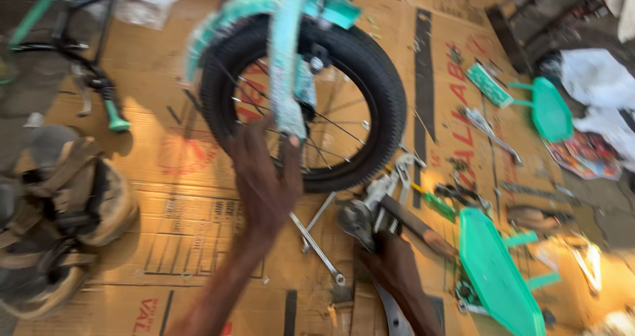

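We find the left hand (264,177) closed around the lower end of a teal fork leg (286,65), in front of the small black-tyred bicycle wheel (370,91), which stands upright on flattened cardboard (185,204) on the floor. The right hand (395,260) grips an adjustable wrench (362,218) just below the tyre. Loose spanners (321,247) lie between the two hands. Teal plastic panels (497,276) and more tools rest to the right. The picture is blurred.
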The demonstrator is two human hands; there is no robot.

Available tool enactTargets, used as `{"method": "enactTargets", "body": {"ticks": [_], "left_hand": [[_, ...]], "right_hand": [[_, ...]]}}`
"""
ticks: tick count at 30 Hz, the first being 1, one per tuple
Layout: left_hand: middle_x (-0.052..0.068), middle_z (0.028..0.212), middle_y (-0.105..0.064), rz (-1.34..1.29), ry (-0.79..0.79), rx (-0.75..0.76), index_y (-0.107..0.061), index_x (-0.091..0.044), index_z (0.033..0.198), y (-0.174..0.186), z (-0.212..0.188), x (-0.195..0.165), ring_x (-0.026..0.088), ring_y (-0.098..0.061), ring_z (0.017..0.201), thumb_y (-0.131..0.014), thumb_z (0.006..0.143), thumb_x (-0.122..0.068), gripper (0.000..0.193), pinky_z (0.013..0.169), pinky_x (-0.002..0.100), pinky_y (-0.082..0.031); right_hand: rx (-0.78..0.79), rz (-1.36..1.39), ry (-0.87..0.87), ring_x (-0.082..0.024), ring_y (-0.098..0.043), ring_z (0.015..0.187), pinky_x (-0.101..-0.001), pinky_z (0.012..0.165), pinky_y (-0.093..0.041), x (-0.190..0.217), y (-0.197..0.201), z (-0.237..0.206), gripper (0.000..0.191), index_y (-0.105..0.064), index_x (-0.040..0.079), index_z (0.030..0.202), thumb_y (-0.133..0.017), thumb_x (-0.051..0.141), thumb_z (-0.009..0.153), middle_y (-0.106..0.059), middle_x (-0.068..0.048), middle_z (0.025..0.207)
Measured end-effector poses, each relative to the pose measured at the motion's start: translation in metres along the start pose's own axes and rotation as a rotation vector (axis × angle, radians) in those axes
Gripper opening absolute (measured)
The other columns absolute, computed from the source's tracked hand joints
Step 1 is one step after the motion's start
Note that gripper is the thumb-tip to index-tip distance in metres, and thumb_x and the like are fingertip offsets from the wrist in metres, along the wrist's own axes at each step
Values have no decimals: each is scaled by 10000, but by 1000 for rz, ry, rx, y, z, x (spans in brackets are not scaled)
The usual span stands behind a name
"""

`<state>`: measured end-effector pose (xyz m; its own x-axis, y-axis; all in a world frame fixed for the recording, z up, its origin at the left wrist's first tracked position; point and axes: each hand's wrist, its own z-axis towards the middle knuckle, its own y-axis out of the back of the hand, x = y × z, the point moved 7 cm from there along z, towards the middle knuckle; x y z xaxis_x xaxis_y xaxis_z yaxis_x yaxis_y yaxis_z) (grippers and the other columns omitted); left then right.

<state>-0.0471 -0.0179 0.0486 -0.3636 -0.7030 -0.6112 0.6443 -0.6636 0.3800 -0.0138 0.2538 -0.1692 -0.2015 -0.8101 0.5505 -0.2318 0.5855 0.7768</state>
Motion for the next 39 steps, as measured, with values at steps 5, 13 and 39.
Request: {"method": "enactTargets", "body": {"ticks": [5,13,39], "left_hand": [[103,863,-595,-364,507,187,-590,-53,1043,-30,-39,8,177,-592,747,-562,1011,-298,248,671,348,-495],[109,825,-589,-765,646,813,-382,-81,1444,-80,-96,-63,202,-577,609,-512,1044,-409,533,554,378,-461],[194,578,-641,78,326,373,-523,55,1099,-13,76,16,323,-694,501,-479,1065,-185,247,405,415,-511]], "right_hand": [[-84,530,-136,-131,-500,521,-335,485,-379,25,65,-13,288,-808,13,960,-811,197,738,-617,-58,591],[-246,560,-214,-151,-395,441,-339,430,-281,165,201,-26,424,-808,-45,1028,-823,340,849,-461,-69,510],[368,1158,-221,-229,-666,748,-339,645,-526,77,59,17,544,-636,-54,1337,-753,-5,808,-770,-204,1016]]}}
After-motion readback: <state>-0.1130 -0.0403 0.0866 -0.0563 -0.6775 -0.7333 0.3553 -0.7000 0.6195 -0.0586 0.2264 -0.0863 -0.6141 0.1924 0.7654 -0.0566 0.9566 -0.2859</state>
